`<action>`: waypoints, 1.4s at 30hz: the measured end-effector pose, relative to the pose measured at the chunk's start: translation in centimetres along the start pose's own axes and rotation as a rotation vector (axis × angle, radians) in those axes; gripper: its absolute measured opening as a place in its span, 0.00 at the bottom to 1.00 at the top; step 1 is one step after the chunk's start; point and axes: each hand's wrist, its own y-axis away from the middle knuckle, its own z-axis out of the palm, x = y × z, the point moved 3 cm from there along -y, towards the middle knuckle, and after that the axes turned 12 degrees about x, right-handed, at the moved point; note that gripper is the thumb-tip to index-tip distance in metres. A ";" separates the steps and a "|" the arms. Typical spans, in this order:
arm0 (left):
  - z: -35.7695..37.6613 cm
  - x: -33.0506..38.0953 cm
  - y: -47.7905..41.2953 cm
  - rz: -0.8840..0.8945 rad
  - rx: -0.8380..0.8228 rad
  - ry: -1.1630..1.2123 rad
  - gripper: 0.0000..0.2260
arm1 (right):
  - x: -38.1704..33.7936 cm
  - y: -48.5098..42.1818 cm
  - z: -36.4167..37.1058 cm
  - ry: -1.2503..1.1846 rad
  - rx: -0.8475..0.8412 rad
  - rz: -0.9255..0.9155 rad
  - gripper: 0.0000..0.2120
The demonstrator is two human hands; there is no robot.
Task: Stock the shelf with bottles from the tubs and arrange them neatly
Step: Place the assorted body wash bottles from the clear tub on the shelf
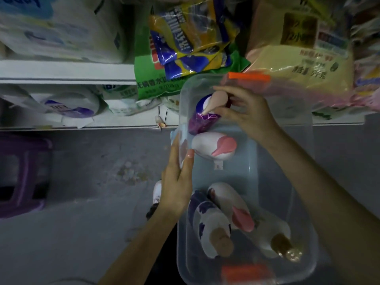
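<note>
Well, from the head camera we see our right hand pinching the pink cap of the purple bottle. That bottle stands at the far end of the clear tub, just below the shelf. Our left hand grips the tub's left rim, thumb inside. To lift well, we judge we should draw the bottle straight up, clear of the white bottle lying just beside it. We should keep the tub level so the nearer bottles don't roll, and take the body if the cap pinch feels weak.
</note>
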 end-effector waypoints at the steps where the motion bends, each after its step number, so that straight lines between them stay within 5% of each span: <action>1: 0.1 -0.1 0.0 -0.005 -0.002 -0.004 0.28 | 0.1 -0.2 0.1 0.017 0.005 -0.019 0.20; 10: 0.0 -0.1 0.3 0.029 -0.003 -0.063 0.27 | 0.7 1.9 0.8 -0.039 0.091 0.046 0.13; 33: 0.2 -0.2 0.3 0.036 0.022 -0.026 0.22 | 1.7 3.0 2.0 -0.089 0.233 0.157 0.17; 38: 0.1 -0.2 0.1 0.032 0.017 -0.027 0.20 | -0.7 3.1 -0.8 -0.110 0.416 0.187 0.12; 42: -0.5 0.6 0.5 0.045 -0.008 -0.087 0.23 | -4.1 3.7 -4.3 -0.110 0.398 0.181 0.14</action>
